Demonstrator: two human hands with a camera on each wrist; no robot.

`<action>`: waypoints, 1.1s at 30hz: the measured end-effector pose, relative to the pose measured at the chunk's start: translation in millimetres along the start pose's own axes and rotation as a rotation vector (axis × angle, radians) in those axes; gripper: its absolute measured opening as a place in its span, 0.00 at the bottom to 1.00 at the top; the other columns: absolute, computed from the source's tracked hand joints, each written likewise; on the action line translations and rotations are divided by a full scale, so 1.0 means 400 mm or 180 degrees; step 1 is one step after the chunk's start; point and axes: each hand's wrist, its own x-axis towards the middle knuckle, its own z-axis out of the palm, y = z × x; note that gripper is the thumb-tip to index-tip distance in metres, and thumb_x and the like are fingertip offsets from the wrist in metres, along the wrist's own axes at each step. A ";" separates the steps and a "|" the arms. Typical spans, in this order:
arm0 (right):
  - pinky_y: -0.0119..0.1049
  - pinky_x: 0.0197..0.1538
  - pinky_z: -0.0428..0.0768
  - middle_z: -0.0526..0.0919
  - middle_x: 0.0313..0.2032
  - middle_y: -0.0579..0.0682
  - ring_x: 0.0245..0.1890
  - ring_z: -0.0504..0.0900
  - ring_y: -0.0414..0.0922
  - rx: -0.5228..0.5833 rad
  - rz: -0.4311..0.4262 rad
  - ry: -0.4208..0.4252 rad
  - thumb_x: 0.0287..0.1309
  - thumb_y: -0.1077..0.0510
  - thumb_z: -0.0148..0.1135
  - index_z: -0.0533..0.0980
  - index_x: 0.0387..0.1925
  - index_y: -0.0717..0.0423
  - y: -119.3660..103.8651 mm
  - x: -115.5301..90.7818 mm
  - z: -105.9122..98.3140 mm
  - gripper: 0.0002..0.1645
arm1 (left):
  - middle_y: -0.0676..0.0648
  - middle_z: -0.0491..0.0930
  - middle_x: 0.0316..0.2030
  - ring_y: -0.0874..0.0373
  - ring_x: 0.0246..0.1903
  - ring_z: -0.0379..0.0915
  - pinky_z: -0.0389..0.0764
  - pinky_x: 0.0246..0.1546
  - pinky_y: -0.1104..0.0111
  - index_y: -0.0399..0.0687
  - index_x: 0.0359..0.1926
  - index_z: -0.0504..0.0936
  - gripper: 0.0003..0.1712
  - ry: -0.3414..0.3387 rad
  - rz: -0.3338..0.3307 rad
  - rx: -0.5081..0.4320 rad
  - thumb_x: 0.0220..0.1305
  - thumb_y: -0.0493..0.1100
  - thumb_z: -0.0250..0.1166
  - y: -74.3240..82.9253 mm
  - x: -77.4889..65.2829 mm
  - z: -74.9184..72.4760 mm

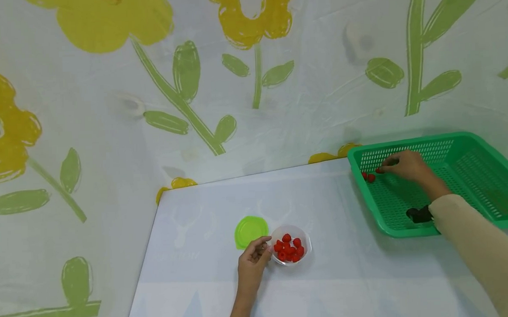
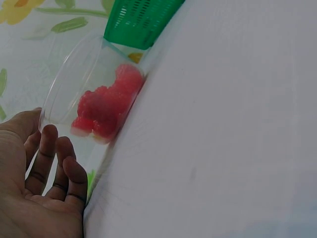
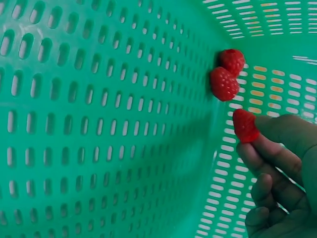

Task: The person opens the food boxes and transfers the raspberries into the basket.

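In the basket's far left corner, my right hand (image 1: 407, 166) pinches a red raspberry (image 3: 245, 126) between thumb and fingertips. Two more raspberries (image 3: 226, 83) lie together just past it, against the basket wall. My left hand (image 1: 253, 263) is at the left side of a clear plastic tub (image 1: 306, 250), with thumb and index finger pinching its rim (image 2: 45, 106). Several raspberries (image 2: 105, 106) are piled on the bottom of the tub, which stands upright on the table.
The green slotted basket (image 1: 375, 215) stands at the right of the white table (image 1: 190, 263). Behind the left hand lies a bright green lid (image 1: 250, 229), flat. A flower-printed cloth (image 1: 257, 130) rises along the table's back and left edges.
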 end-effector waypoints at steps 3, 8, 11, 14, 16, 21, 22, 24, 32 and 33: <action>0.51 0.37 0.79 0.79 0.49 0.72 0.45 0.78 0.66 0.0011 0.0007 -0.0030 0.66 0.51 0.64 0.82 0.47 0.69 0.001 0.004 0.005 0.23 | 0.43 0.76 0.40 0.56 0.37 0.74 0.78 0.34 0.76 0.48 0.53 0.84 0.16 0.0000 0.0009 0.0011 0.64 0.43 0.71 -0.003 -0.001 0.000; 0.57 0.44 0.78 0.80 0.49 0.72 0.48 0.77 0.67 -0.0017 -0.0024 -0.0074 0.65 0.48 0.66 0.81 0.48 0.71 -0.004 0.019 0.017 0.26 | 0.43 0.77 0.40 0.56 0.37 0.74 0.78 0.34 0.76 0.50 0.52 0.85 0.16 0.0024 0.0019 0.0046 0.64 0.43 0.71 -0.003 0.003 -0.005; 0.58 0.45 0.78 0.80 0.49 0.72 0.47 0.77 0.68 -0.0038 -0.0052 -0.0097 0.65 0.50 0.65 0.81 0.48 0.72 -0.003 0.025 0.023 0.25 | 0.43 0.77 0.40 0.55 0.37 0.74 0.78 0.35 0.76 0.49 0.52 0.85 0.16 0.0038 0.0022 0.0020 0.64 0.42 0.71 -0.001 0.004 -0.005; 0.59 0.43 0.78 0.81 0.47 0.72 0.45 0.78 0.68 -0.0087 -0.0093 -0.0093 0.65 0.53 0.65 0.80 0.47 0.73 0.001 0.024 0.024 0.23 | 0.42 0.77 0.40 0.55 0.37 0.74 0.78 0.35 0.76 0.49 0.52 0.85 0.16 0.0033 -0.0002 0.0020 0.64 0.43 0.71 0.002 0.003 -0.001; 0.58 0.42 0.79 0.82 0.45 0.72 0.43 0.79 0.68 -0.0109 -0.0101 -0.0110 0.64 0.55 0.65 0.80 0.46 0.74 0.002 0.021 0.023 0.22 | 0.43 0.77 0.40 0.56 0.37 0.74 0.78 0.35 0.76 0.50 0.52 0.85 0.16 0.0032 -0.0050 0.0057 0.64 0.43 0.71 0.001 0.001 0.000; 0.57 0.40 0.80 0.80 0.45 0.73 0.43 0.79 0.68 -0.0092 0.0014 -0.0240 0.65 0.56 0.63 0.78 0.46 0.76 -0.004 0.005 0.018 0.22 | 0.44 0.77 0.40 0.55 0.37 0.75 0.80 0.35 0.75 0.52 0.52 0.85 0.15 0.0057 -0.0154 0.0182 0.64 0.44 0.71 -0.005 -0.017 0.000; 0.57 0.40 0.80 0.80 0.46 0.73 0.44 0.79 0.68 -0.0080 0.0018 -0.0239 0.65 0.56 0.62 0.78 0.47 0.76 -0.009 0.003 0.016 0.22 | 0.44 0.77 0.40 0.55 0.37 0.75 0.80 0.35 0.74 0.52 0.52 0.84 0.15 0.0060 -0.0156 0.0191 0.64 0.44 0.71 -0.005 -0.020 -0.001; 0.58 0.42 0.79 0.80 0.47 0.74 0.45 0.78 0.69 -0.0077 -0.0016 -0.0233 0.66 0.56 0.61 0.78 0.48 0.76 -0.027 -0.002 0.009 0.22 | 0.45 0.78 0.40 0.55 0.37 0.75 0.81 0.36 0.74 0.53 0.52 0.84 0.15 0.0071 -0.0156 0.0236 0.64 0.44 0.70 -0.005 -0.022 -0.002; 0.64 0.47 0.75 0.76 0.54 0.73 0.51 0.75 0.70 -0.0023 -0.0074 -0.0101 0.72 0.52 0.56 0.76 0.55 0.71 -0.132 -0.043 -0.066 0.25 | 0.47 0.78 0.40 0.54 0.38 0.75 0.81 0.36 0.73 0.57 0.53 0.84 0.16 -0.0006 -0.0030 0.0279 0.65 0.49 0.70 -0.006 -0.002 -0.004; 0.63 0.47 0.75 0.76 0.55 0.73 0.52 0.74 0.70 -0.0006 -0.0053 -0.0070 0.72 0.50 0.55 0.76 0.56 0.70 -0.146 -0.052 -0.075 0.26 | 0.47 0.78 0.40 0.54 0.37 0.76 0.81 0.35 0.73 0.57 0.53 0.84 0.16 -0.0015 -0.0003 0.0284 0.65 0.49 0.70 -0.006 0.001 -0.003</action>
